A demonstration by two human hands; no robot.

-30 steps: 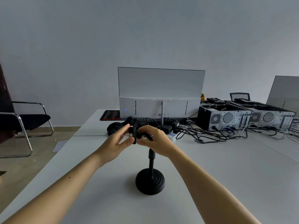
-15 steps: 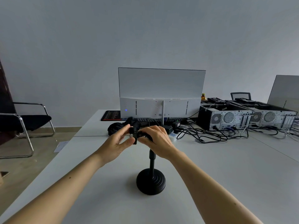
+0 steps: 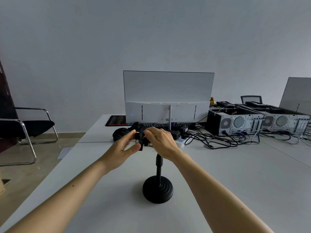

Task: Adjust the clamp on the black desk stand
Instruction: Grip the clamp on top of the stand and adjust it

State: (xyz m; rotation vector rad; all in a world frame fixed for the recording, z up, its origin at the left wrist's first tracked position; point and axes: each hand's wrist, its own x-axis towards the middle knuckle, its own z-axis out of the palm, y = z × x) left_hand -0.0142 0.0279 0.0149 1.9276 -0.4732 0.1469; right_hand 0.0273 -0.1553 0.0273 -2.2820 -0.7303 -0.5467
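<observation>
Hands meet atop the black round-based desk stand (image 3: 157, 189): your left hand (image 3: 123, 149) pinches its small black plastic clamp (image 3: 140, 139) steady; right hand (image 3: 162, 143) grips the far side, likely turning it.

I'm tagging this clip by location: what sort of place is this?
Likely an office or computer workroom: a white monitor seen from behind, open desktop computer towers with tangled black cables, on white tables.

White table (image 3: 235, 182) fills lower frame. Black desk stand (image 3: 157, 189) seated centre; monitor (image 3: 168, 98), cables (image 3: 218, 140), two computer cases (image 3: 235, 121) ranged along far edge, right.
</observation>
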